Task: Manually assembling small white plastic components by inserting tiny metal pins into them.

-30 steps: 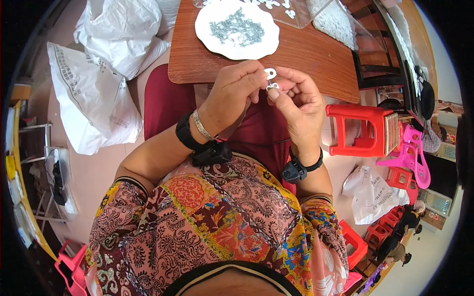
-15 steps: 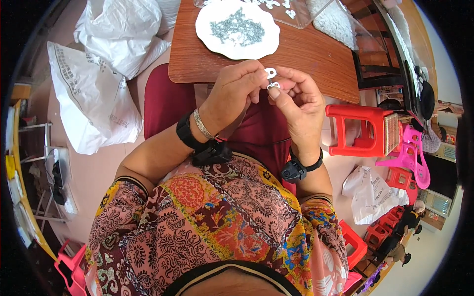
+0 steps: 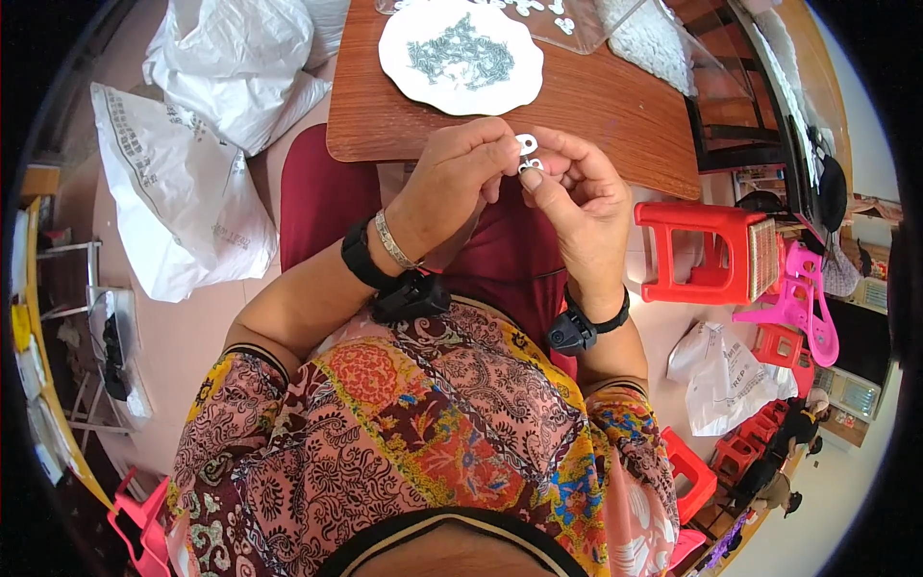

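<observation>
Above my lap, near the table's front edge, both hands are closed on small parts. Between the thumb and fingers of my left hand [image 3: 465, 165] is a small white plastic piece [image 3: 526, 144] with a round hole. My right hand [image 3: 584, 197] pinches a second small white plastic part [image 3: 534, 164] just below it, close to the first. Fingers hide how the two parts meet. Ahead, a white wavy-edged plate [image 3: 457, 101] holds a heap of small grey metal pieces [image 3: 461, 56] that look like springs.
The brown wooden table [image 3: 615, 120] carries more white plastic pieces [image 3: 529, 8] on a clear sheet and a white heap [image 3: 646, 43] at the far right. White sacks [image 3: 183, 202] stand on the left. On the right are a red stool [image 3: 697, 255] and a pink chair [image 3: 798, 303].
The two white parts sit slightly closer together, and the thin dark spring-like bit seen between them before is now hardly visible. Both hands keep their grip.
</observation>
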Available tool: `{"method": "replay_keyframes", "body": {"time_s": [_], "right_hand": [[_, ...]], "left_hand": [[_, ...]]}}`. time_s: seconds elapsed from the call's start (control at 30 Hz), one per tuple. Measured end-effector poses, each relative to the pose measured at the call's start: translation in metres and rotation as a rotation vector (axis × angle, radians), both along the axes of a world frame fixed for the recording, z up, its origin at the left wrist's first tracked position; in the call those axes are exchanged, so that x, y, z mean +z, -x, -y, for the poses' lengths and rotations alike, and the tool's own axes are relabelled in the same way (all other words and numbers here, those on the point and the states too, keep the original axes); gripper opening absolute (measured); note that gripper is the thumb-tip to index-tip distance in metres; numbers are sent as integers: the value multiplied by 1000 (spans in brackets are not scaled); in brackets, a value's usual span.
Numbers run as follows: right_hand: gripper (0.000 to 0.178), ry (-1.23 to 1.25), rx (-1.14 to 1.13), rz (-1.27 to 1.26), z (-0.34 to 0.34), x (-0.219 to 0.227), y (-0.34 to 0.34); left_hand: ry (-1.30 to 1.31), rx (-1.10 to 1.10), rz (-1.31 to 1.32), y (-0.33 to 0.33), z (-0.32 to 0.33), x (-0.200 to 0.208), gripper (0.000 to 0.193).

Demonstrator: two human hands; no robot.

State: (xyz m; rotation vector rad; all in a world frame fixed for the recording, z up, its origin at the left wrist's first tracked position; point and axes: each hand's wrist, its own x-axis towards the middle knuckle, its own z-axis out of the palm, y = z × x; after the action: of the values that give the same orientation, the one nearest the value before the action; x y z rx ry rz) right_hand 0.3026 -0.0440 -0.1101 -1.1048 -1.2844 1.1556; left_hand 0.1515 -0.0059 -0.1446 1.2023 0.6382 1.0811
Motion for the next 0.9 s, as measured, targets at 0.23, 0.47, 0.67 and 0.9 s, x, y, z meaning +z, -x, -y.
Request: {"method": "replay_keyframes", "body": {"time_s": [0.23,0.47,0.67,0.9], "right_hand": [[31,-8,5,8,0,0,-1],[32,-3,-9,17,0,0,0],[29,-7,-17,4,1,2,1],[32,-51,-13,102,1,0,1]], "left_hand": [[-19,33,2,-2,2,0,30],[20,11,18,-2,2,0,30],[-86,18,-123,0,4,8,29],[37,-42,16,-2,2,-1,28]]}}
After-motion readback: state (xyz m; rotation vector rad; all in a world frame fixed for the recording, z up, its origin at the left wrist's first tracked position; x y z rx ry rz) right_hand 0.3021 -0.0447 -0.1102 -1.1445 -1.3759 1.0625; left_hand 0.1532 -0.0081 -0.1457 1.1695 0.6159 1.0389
